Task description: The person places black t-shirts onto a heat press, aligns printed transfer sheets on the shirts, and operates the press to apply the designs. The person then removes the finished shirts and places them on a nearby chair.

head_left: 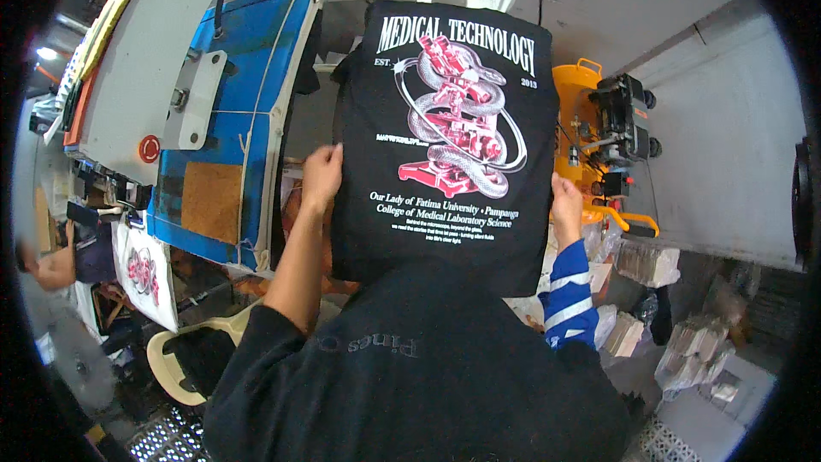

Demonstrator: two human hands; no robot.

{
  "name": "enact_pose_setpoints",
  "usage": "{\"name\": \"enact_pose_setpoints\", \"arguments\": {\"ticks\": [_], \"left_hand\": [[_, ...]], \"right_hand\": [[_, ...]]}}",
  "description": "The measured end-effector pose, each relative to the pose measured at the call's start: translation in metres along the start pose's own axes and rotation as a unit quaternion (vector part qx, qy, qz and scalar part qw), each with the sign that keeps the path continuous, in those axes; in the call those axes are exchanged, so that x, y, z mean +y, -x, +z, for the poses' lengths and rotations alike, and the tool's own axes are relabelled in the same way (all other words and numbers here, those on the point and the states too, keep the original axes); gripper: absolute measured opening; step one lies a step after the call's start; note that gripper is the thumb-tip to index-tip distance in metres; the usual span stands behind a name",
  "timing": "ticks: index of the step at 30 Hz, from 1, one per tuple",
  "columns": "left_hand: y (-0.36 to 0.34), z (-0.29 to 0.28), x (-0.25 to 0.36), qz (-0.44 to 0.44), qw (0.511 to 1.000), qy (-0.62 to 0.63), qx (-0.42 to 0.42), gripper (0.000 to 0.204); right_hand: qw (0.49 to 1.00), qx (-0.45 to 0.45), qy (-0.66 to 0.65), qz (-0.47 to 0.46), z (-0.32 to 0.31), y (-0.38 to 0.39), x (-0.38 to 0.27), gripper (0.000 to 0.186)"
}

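A black printed T-shirt (359,171) lies spread out flat in front of me, with white lettering and a red and white picture of a snake coiled round a microscope. Its left edge is gripped by my left hand (323,175), fingers closed on the cloth. My right hand (565,204) is closed at the opposite edge, at nearly the same height; its fingertips are partly hidden. A blue sleeve with white stripes covers my right forearm. What lies beneath the shirt cannot be seen.
Left of the shirt stands a machine with a blue panel (256,43) and a red button (149,149). An orange air compressor (575,85) is at the right. Wrapped bundles (647,263) sit beyond my right arm. Near a beige chair (175,376) hangs a white printed cloth (141,269); another person's arm (53,269) shows far left.
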State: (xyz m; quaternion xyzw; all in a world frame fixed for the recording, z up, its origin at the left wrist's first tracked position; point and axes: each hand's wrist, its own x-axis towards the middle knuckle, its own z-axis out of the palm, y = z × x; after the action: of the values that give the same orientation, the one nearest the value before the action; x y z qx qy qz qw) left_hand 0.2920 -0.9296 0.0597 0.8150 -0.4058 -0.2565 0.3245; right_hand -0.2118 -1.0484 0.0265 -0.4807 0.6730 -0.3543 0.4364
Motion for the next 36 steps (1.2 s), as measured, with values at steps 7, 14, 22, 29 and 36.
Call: {"name": "enact_pose_setpoints", "arguments": {"ticks": [7,14,22,29,36], "left_hand": [[0.047,-0.005,-0.037,-0.126,0.936,0.327,-0.035,0.034],[0.034,0.004,-0.046,-0.092,0.975,0.194,0.063,0.031],[0.028,0.014,-0.037,-0.011,0.987,0.156,0.041,0.024],[-0.002,0.012,-0.038,0.026,0.981,0.162,0.1,0.031],[-0.053,0.025,0.025,0.109,0.954,0.277,-0.036,0.055]], "right_hand": [[0.986,-0.006,-0.165,0.033,-0.001,0.032,0.018,0.03],[0.98,0.01,-0.172,0.1,0.003,0.03,0.008,0.035],[0.98,0.004,-0.188,0.065,0.016,0.004,0.007,0.036],[0.993,-0.023,-0.101,0.061,0.017,-0.05,-0.012,0.052],[0.992,-0.031,-0.118,0.043,0.041,-0.098,-0.035,0.039]]}}
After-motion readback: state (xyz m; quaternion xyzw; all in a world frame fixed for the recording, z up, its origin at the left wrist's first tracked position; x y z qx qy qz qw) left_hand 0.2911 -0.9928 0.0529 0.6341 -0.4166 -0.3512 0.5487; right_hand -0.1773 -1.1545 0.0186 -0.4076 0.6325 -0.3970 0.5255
